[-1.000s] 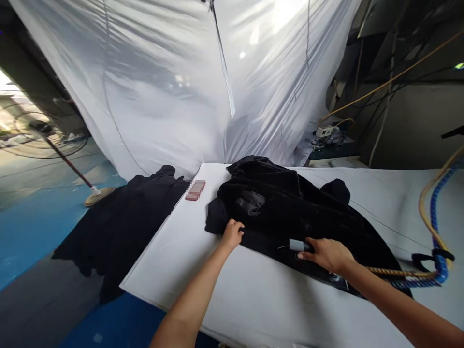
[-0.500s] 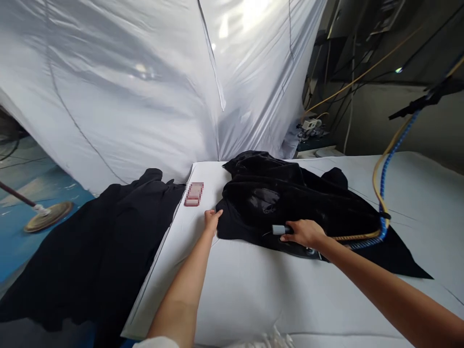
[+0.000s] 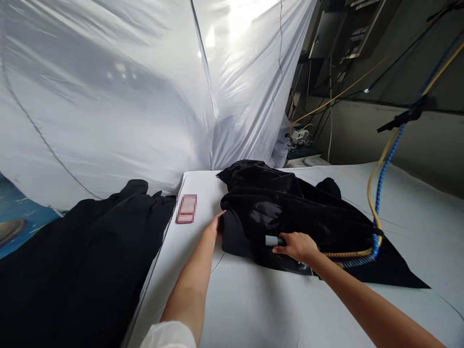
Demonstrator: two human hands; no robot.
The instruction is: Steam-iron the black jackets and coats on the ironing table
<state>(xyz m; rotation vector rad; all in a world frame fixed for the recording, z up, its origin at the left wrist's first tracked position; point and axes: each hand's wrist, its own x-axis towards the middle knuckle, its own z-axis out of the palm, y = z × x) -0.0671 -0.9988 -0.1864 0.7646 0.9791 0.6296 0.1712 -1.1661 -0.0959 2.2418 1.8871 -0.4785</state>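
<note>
A black velvety garment lies rumpled across the white table, with a shiny patch near its middle. My left hand is at its left edge, the thumb on the cloth and the other fingers mostly hidden behind the fold. My right hand is closed around the grey-and-black handle of a steam iron. The iron's dark body rests over the garment's near edge, partly hidden beneath my hand. A yellow cable and a blue hose run from it up to the right.
On the left, another dark cloth lies beside the white table. A blurred-out red and pink item lies near the table's left edge. White sheeting hangs behind. A dark clip holds the hose at upper right.
The view has shifted slightly. My left hand's fingers have slipped behind the garment's left edge, where before they pinched its corner from above. My right hand keeps hold of the iron in about the same spot.
</note>
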